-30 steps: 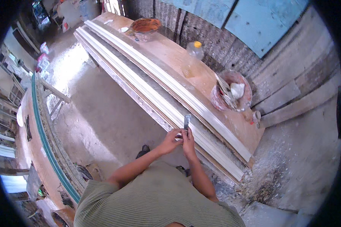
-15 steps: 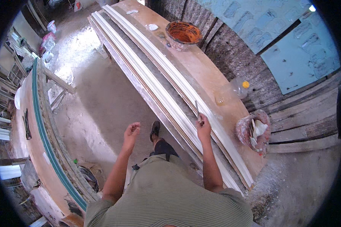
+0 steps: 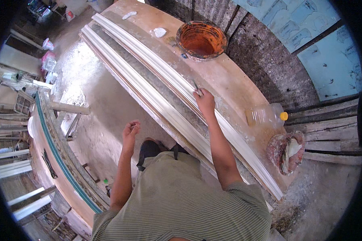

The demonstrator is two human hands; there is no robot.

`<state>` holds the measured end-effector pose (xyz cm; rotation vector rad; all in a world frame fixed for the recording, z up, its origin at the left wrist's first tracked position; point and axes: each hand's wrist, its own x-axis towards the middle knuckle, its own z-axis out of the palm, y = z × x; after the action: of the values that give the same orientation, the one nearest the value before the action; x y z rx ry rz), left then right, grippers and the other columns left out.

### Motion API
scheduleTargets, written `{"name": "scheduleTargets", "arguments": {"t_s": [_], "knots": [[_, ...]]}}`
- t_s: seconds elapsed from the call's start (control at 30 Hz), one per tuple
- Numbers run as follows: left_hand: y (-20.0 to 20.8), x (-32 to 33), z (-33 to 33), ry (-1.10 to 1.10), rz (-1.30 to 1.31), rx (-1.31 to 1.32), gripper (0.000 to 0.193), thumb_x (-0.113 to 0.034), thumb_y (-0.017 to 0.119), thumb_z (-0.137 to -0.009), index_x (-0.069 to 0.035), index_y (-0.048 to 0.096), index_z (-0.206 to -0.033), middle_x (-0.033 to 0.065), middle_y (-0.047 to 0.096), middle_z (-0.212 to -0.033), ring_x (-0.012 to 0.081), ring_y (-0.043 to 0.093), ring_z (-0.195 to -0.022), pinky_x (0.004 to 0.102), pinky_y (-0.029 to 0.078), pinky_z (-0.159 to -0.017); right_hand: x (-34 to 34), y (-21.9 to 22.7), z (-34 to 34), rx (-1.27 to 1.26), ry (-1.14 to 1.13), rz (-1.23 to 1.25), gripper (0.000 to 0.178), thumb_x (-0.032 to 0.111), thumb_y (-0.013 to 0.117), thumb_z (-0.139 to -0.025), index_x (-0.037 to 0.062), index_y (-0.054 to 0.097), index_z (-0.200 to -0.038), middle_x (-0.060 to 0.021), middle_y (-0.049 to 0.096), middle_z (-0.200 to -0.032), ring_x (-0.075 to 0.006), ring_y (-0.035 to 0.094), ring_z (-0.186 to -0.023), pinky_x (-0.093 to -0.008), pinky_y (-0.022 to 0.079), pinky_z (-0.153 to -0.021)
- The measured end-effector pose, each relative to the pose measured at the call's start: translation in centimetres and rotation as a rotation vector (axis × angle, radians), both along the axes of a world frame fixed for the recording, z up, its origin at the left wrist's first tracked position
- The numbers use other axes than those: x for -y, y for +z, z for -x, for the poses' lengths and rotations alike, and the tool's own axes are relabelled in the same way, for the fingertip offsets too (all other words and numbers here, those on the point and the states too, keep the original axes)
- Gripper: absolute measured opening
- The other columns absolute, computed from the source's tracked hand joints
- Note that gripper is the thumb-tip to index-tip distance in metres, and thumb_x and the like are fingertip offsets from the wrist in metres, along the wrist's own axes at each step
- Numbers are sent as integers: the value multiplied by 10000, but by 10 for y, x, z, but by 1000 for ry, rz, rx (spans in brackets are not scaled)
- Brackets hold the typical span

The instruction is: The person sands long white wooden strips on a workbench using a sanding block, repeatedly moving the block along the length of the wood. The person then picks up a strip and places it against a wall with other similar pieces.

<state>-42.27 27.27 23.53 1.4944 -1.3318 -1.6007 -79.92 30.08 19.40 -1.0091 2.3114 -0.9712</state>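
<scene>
My right hand [image 3: 205, 102] is closed on a thin, narrow-bladed tool [image 3: 195, 84], whose exact kind is too small to make out. It hovers over or rests at the far long white moulding [image 3: 156, 65]; whether it touches is unclear. A second white moulding [image 3: 148, 90] runs beside that one along the workbench [image 3: 239, 86]. Off the bench's near edge, my left hand [image 3: 132, 129] hangs over the floor. Its fingers are loosely bent and slightly apart, with nothing visible in them.
An orange-lined bucket [image 3: 203, 45], white scraps [image 3: 159, 32] and a yellow-capped plastic bottle [image 3: 271, 115] stand on the bench. A plaster-smeared tub [image 3: 274, 149] sits at its right end. Another bench with a green strip [image 3: 60, 152] curves along the left. Blue sheets [image 3: 327, 68] cover the wall.
I have moved forward along the bench, so the bucket and tub appear shifted. My right hand reaches farther out along the far moulding, still holding the tool. My left hand remains over the floor.
</scene>
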Motion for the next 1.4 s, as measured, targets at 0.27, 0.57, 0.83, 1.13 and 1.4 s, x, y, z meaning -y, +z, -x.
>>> {"name": "scheduleTargets", "arguments": {"t_s": [0.27,0.57,0.83,1.13,1.4], "knots": [[-10,125,54,-298,-24,-59,249,-179,625,-973,-59,645,-1191,37,654,-1110,130,600,-988,294,482,-858,124,-10,-3,-93,-19,-131,418,440,742,-828,113,737,-1089,-136,730,-1053,-344,694,-972,-453,550,-836],[-18,293,52,-495,-56,-96,262,-206,609,-985,-52,640,-1195,47,666,-1128,147,618,-989,302,500,-857,99,-23,-2,-127,-372,-359,398,440,701,-859,169,727,-1150,-164,733,-986,-370,700,-931,-483,551,-819],[-39,407,88,-727,353,106,338,-220,707,-924,-62,628,-1212,88,623,-1248,228,581,-1139,385,461,-973,12,-7,80,-587,-550,-434,646,256,740,-861,25,457,-1394,-245,526,-1297,-410,542,-1200,-483,500,-949],[-54,436,162,-1070,1140,388,616,-309,791,-808,-159,554,-1356,95,520,-1394,353,459,-1313,496,346,-1128,12,-17,48,-336,-167,-320,774,332,777,-834,6,433,-1445,-258,497,-1405,-417,490,-1297,-452,395,-1109],[-48,438,167,-1169,1067,550,600,-368,814,-778,-219,572,-1306,62,498,-1351,366,453,-1277,515,368,-1094,-28,19,-18,-59,-107,-296,655,289,840,-752,68,586,-1313,-218,556,-1362,-367,546,-1260,-443,456,-1064]]}}
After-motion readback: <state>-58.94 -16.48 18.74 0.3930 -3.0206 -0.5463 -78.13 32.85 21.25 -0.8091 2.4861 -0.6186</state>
